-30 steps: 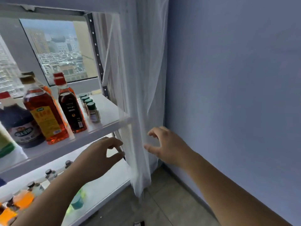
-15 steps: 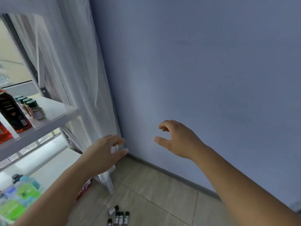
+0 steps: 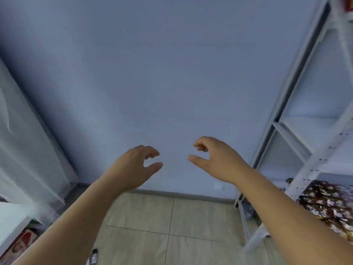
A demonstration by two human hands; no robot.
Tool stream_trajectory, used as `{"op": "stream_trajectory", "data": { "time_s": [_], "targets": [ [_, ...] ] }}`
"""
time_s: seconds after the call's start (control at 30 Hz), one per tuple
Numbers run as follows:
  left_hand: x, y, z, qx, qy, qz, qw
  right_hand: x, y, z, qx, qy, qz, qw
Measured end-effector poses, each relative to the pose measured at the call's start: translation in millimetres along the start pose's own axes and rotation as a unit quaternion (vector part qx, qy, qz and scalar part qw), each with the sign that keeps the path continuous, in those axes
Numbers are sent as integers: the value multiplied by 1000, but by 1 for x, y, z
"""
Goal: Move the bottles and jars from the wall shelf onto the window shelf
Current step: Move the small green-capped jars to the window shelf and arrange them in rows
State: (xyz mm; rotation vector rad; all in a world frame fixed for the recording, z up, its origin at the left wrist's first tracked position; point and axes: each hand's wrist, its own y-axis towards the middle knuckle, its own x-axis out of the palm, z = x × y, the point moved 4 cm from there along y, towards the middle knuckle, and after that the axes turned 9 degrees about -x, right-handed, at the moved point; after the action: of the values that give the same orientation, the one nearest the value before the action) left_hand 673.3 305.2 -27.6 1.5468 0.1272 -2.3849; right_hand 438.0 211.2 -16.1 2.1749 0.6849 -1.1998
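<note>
My left hand (image 3: 133, 169) and my right hand (image 3: 215, 159) are both held out in front of a bare blue wall, empty, with fingers loosely curled and apart. The white metal wall shelf (image 3: 298, 131) rises at the right edge; the tiers in view near my right hand hold nothing, and a red item shows at the top right corner (image 3: 348, 2). Only a corner of the window shelf (image 3: 11, 222) shows at the lower left. No bottles or jars on a shelf are in view.
A sheer white curtain (image 3: 28, 140) hangs at the left. A pile of shiny wrapped items (image 3: 328, 203) fills the wall shelf's lower tier at the right. Small vials (image 3: 92, 258) lie on the tiled floor (image 3: 172, 226) near the bottom edge. A red package (image 3: 21, 243) sits under the window shelf.
My view has swung right, away from the window shelf with its bottles, past the curtain to the blue wall and the wall shelf. Both hands stayed empty and raised.
</note>
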Motion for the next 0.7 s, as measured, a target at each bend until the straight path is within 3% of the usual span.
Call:
{"op": "stream_trajectory", "data": {
  "time_s": [0.33, 0.7],
  "targets": [
    [125, -25, 248, 146, -62, -101, 982, -110, -200, 146, 160, -4, 72, 985],
    [231, -25, 465, 305, -75, -202, 928, -207, -345, 262, 310, -38, 158, 937]
  ]
}}
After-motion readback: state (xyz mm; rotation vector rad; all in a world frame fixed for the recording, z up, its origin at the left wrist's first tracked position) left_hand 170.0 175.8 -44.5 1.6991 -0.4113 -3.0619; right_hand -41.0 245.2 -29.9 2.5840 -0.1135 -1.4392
